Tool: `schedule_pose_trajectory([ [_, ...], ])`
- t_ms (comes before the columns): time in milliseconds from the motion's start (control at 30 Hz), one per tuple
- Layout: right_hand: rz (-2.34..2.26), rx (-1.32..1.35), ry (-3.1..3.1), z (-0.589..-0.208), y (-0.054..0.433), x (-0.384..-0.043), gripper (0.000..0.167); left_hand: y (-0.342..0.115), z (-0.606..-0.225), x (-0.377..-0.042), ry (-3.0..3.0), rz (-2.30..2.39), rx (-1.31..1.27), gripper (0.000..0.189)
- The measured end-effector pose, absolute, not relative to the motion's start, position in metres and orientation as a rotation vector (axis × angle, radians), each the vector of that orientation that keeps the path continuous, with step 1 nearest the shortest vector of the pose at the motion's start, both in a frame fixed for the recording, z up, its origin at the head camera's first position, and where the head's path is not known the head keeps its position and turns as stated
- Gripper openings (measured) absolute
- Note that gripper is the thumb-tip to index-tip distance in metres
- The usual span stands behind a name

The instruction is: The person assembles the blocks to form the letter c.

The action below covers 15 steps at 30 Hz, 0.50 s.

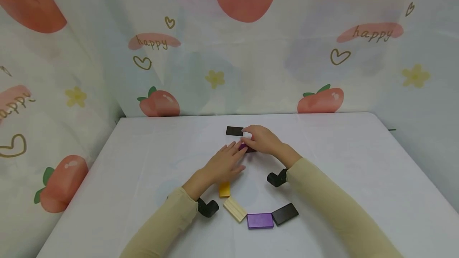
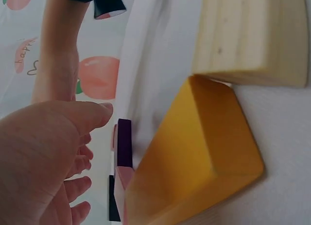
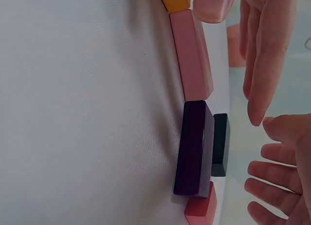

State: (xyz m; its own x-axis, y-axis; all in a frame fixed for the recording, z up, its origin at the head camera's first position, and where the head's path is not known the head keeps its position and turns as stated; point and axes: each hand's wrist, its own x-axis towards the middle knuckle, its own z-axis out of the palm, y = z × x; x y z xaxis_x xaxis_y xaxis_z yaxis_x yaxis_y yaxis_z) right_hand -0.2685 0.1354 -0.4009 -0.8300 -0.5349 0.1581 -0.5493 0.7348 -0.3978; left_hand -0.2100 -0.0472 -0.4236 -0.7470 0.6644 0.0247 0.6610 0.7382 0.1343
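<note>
My left hand [image 1: 224, 164] reaches over the curve of wooden blocks, fingers extended. Below its palm are a yellow block [image 2: 189, 152] and, farther on, a pink block [image 3: 189, 55], which the hand hides in the head view. My right hand [image 1: 263, 140] hovers over the far end, its fingers loosely bent. No block shows in its grasp in the right wrist view. A dark purple block [image 3: 194, 147] stands on edge beside the pink one. Part of a red block [image 3: 201, 205] shows past it. A black block [image 1: 234, 131] sits behind, by the right fingertips.
Nearer the person, the curve continues with a plain wood block [image 1: 234, 209], a purple block [image 1: 260, 221] and another black block [image 1: 285, 214]. They lie on a white-covered table [image 1: 340, 142]. Printed cloth [image 1: 258, 59] hangs behind. A black device [image 1: 277, 178] is worn at each wrist.
</note>
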Motion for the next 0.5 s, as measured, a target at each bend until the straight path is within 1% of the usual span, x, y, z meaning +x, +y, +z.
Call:
schedule_pose_trajectory([
  [200, 0.665, 0.918, -2.943, -0.404, 0.126, -0.284, 0.037, -0.04, -0.429, -0.218, 2.875, 0.143, 1.12, 0.057],
  [500, 0.682, 0.921, -2.978, -0.407, 0.12, -0.302, 0.034, -0.03, -0.427, -0.23, 2.833, 0.125, 1.132, 0.058],
])
